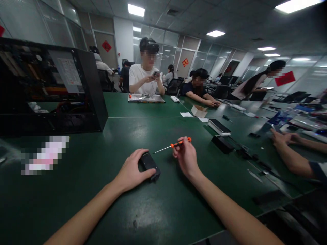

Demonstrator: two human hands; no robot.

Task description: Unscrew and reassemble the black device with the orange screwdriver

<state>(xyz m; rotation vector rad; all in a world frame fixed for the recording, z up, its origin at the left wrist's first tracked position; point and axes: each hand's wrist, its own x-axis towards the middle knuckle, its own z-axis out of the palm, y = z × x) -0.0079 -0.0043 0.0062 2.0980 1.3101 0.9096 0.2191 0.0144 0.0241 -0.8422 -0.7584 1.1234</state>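
My left hand (pixel 134 170) is wrapped around a small black rectangular box-shaped device (pixel 149 163) that rests on the green tabletop (pixel 122 211). The thumb presses its near end and the fingers reach its far end. In my right hand (pixel 187 158) is a screwdriver (pixel 178 143) with an orange and black handle. Its thin metal shaft points left, and the tip ends just beyond the device's upper right edge, seemingly apart from it. What the device is, I cannot make out.
An open black computer case (pixel 93 92) stands at the left. To the right lie a black block (pixel 222 144), a phone-like slab (pixel 219 126), cables and a small cardboard box (pixel 199 111). A flat panel (pixel 146 98) lies opposite. Another person's hands (pixel 282 139) are at the right.
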